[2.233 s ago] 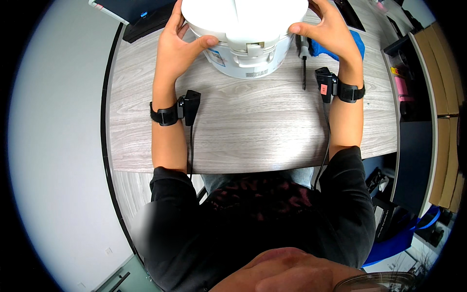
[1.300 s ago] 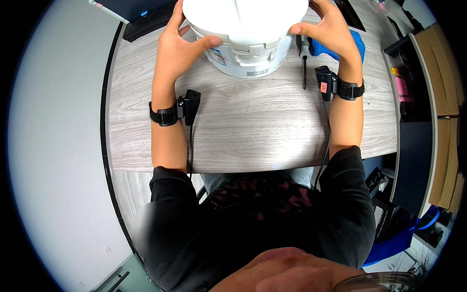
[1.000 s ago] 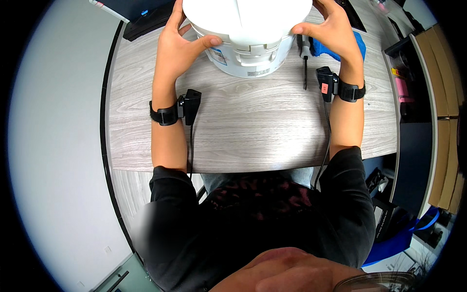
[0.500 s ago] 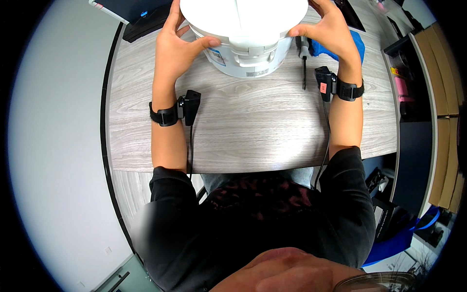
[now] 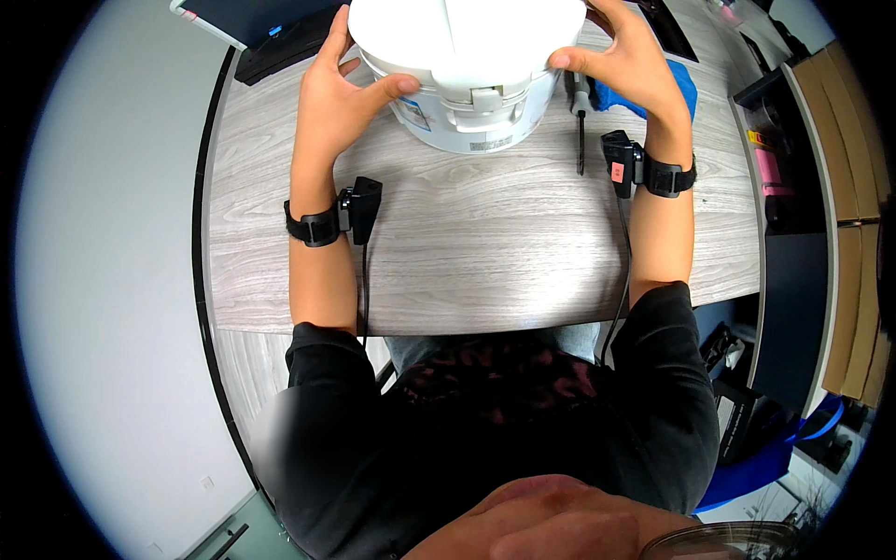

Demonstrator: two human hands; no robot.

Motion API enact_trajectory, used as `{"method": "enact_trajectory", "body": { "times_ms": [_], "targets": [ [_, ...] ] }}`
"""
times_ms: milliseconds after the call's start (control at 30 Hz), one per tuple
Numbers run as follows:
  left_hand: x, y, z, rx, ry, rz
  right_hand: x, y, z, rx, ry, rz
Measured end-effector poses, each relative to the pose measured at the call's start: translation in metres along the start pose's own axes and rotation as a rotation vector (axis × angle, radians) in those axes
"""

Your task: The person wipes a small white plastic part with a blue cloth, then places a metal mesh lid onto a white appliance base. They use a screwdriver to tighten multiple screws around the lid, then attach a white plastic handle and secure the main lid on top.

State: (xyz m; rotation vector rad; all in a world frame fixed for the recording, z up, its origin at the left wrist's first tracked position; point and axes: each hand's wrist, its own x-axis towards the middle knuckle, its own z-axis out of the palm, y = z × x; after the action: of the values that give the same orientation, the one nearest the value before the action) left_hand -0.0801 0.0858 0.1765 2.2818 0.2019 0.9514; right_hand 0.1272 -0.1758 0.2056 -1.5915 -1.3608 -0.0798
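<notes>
Rice cooker [image 5: 467, 84], white and round, is sitting at twelve o'clock on the grey wood-grain table [image 5: 467, 252], its lid resting closed as far as the view shows. Nearer the body, both wrists are wearing black strapped devices. Left hand [image 5: 336, 93] is gripping the lid's rim at ten o'clock, thumb on its front edge; right hand [image 5: 630, 65] is grasping the rim at two o'clock. A dark screwdriver [image 5: 580, 121] and blue cloth [image 5: 677, 79] are lying just beside it, untouched
</notes>
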Motion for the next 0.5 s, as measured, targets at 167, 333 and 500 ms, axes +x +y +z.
{"method": "enact_trajectory", "body": {
  "times_ms": [167, 333, 500],
  "targets": [
    [0.001, -0.001, 0.001, -0.065, 0.036, 0.010, 0.001, 0.001, 0.003, 0.115, 0.014, 0.012],
    [0.003, 0.001, 0.002, -0.112, 0.036, 0.018, 0.003, 0.008, 0.007, 0.230, 0.011, 0.057],
    [0.002, 0.003, 0.003, -0.064, 0.016, 0.024, 0.002, 0.015, 0.000, -0.073, -0.044, -0.018]
  ]
}}
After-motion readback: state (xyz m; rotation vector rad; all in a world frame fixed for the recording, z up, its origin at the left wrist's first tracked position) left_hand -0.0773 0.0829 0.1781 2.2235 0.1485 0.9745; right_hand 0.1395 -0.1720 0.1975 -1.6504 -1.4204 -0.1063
